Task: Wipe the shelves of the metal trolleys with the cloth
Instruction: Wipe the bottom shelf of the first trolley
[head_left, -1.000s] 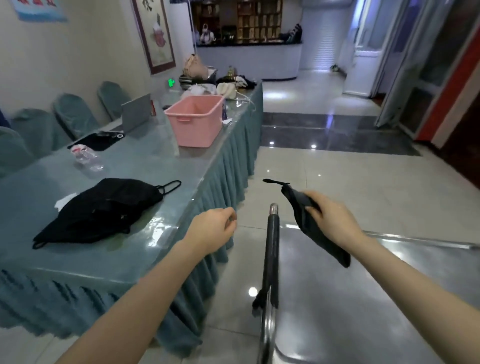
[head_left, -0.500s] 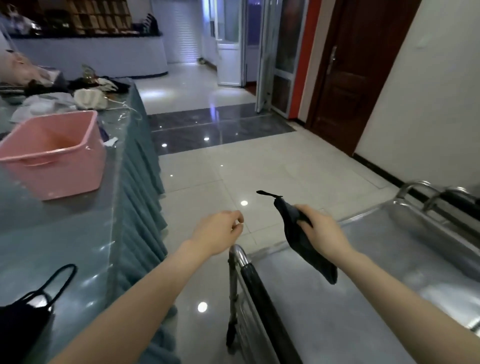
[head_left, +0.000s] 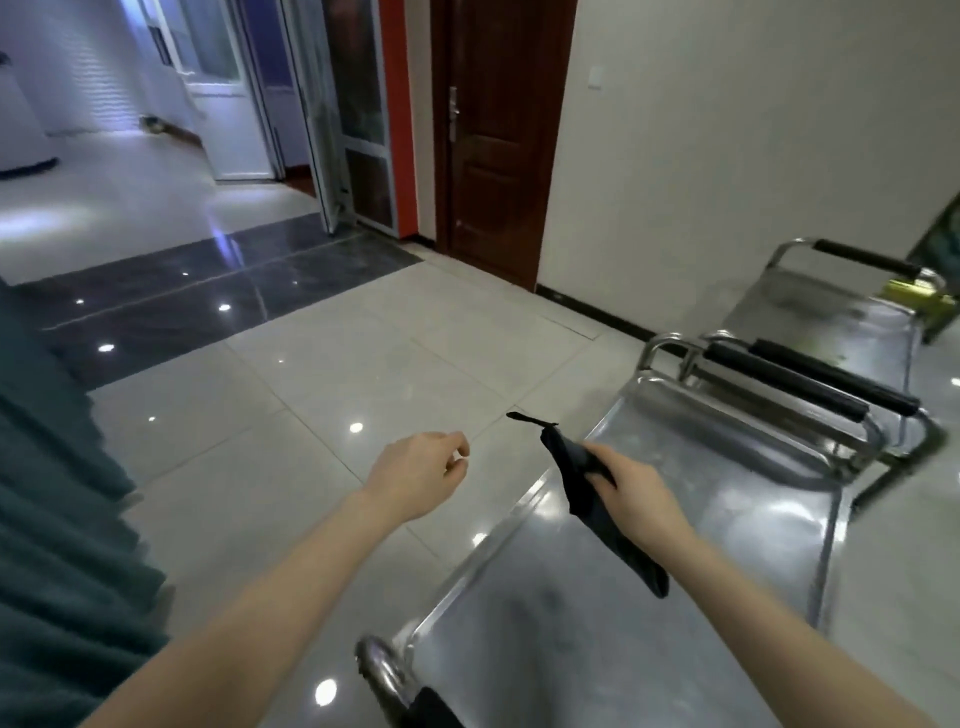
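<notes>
At 6 o'clock the near handle (head_left: 382, 670) of the trolley (head_left: 483, 564) sits at the frame's lower edge. Its steel top shelf (head_left: 561, 654) runs away toward 1 o'clock, which is its long axis. The right hand (head_left: 636, 493) hangs over the shelf's left half, its fingers (head_left: 602, 461) clenched round a dark cloth (head_left: 574, 480). The cloth is bunched into a strip, one end poking toward 11 o'clock and the other drooping toward 5 o'clock, and it appears clear of the metal. The left hand (head_left: 415, 473) floats at 9 o'clock of the right, over the floor (head_left: 311, 395) beyond the shelf's left rim, fingers loosely curled on nothing. So the right hand is the nearer one. The shelf lies straight below the cloth, and the coming move looks like a plain drop onto it, then strokes along the long axis. Farther off, at 1 o'clock, the far handles (head_left: 789, 382) meet, with a second trolley (head_left: 831, 322) behind. A door (head_left: 498, 156) stands at 12 o'clock.
</notes>
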